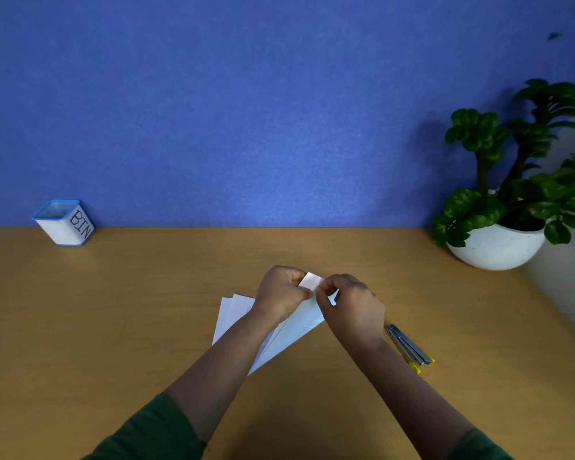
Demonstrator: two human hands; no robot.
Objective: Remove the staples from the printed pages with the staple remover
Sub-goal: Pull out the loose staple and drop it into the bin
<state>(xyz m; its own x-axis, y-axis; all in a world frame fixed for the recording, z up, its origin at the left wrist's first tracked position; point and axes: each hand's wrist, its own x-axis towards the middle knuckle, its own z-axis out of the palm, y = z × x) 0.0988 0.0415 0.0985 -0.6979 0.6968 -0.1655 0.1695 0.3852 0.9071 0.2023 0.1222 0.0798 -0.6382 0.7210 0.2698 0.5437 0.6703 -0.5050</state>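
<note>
Both hands meet at the top corner of the printed pages (299, 330), left hand (281, 293) and right hand (352, 307) pinching that corner between fingertips, almost touching. The sheets run long from that far corner back toward the left forearm, fanned at the lower left. The staple remover (410, 348) lies untouched just beside the right wrist, angled away to the right. A bin (63, 222) sits well left, a potted plant (512, 194) far right.
</note>
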